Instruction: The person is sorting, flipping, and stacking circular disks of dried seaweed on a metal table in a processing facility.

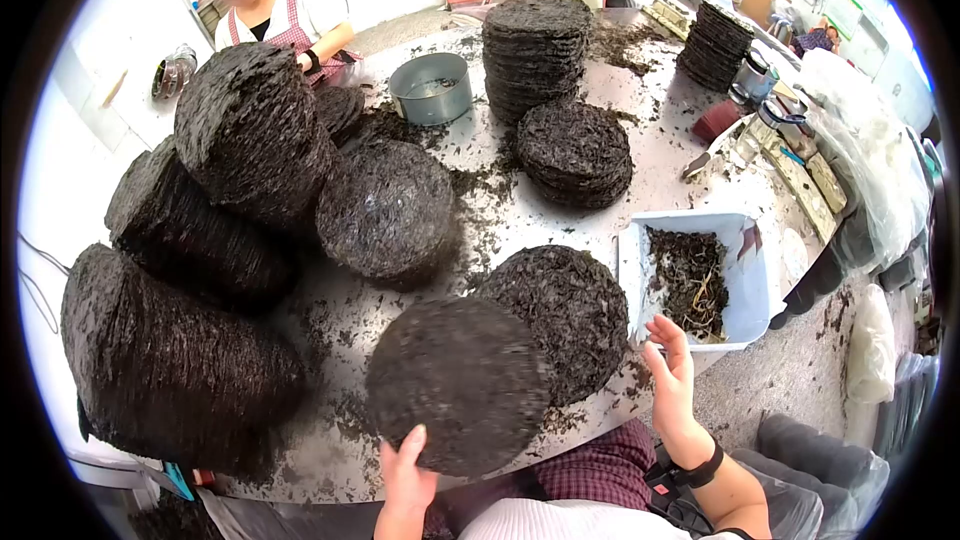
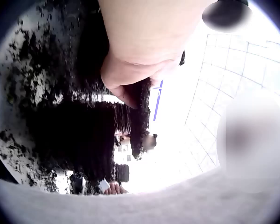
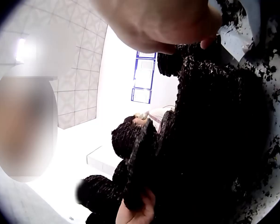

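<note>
My left hand (image 1: 408, 470) grips a round, dark dried seaweed disc (image 1: 460, 380) at its near left edge, thumb on top. The disc looks blurred and overlaps a stack of similar discs (image 1: 572, 325) beside it. From the left wrist view, the held disc (image 2: 141, 121) appears edge-on, with the fingers partly hidden behind the wrist. My right hand (image 1: 672, 380) is raised at the right of that stack, fingers loosely extended and holding nothing. Just beyond it stands a pale blue plastic bin (image 1: 750, 275) with dark scraps and yellowish strands inside.
Large seaweed rolls (image 1: 180, 370) lie along the left side. Taller stacks (image 1: 537, 60) and a metal ring-shaped container (image 1: 432, 105) stand farther back. Scraps litter the metal table (image 1: 480, 230). Another person (image 1: 285, 20) works across it; tools and wooden blocks (image 1: 805, 180) line the right edge.
</note>
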The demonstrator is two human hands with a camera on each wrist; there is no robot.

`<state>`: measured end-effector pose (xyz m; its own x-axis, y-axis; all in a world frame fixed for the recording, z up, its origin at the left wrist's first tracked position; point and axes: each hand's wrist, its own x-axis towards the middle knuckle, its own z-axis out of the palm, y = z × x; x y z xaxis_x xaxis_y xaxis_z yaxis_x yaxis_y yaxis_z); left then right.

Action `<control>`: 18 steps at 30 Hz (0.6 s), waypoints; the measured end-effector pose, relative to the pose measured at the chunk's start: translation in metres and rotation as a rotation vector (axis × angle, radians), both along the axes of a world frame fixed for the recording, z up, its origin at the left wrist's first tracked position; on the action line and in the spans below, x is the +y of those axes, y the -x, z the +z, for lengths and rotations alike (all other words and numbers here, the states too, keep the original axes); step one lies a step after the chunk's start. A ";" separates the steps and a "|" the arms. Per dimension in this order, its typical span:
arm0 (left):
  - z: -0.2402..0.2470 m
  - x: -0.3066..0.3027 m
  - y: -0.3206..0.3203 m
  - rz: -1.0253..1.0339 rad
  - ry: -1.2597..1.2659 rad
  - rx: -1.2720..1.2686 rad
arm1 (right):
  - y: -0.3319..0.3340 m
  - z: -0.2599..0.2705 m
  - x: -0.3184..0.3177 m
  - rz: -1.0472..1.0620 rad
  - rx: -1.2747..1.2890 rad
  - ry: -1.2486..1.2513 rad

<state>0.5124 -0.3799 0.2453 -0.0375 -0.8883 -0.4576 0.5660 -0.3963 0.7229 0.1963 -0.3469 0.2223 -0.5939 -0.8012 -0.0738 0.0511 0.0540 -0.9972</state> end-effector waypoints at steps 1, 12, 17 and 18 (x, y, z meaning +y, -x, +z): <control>0.003 -0.008 0.012 -0.080 -0.004 0.034 | 0.001 -0.001 -0.003 0.011 -0.002 0.000; -0.059 -0.073 0.064 -0.205 0.173 -0.227 | 0.006 -0.018 -0.031 0.240 0.024 0.042; -0.057 -0.076 0.087 -0.357 0.078 -0.198 | -0.013 -0.005 -0.051 0.467 0.103 -0.063; -0.054 -0.078 0.088 -0.364 0.063 -0.173 | -0.010 -0.008 -0.051 0.463 0.078 -0.053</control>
<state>0.4249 -0.4580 0.1917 -0.2814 -0.8580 -0.4298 0.2647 -0.4999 0.8247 0.2062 -0.3974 0.2148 -0.1806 -0.9793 -0.0914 -0.0650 0.1046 -0.9924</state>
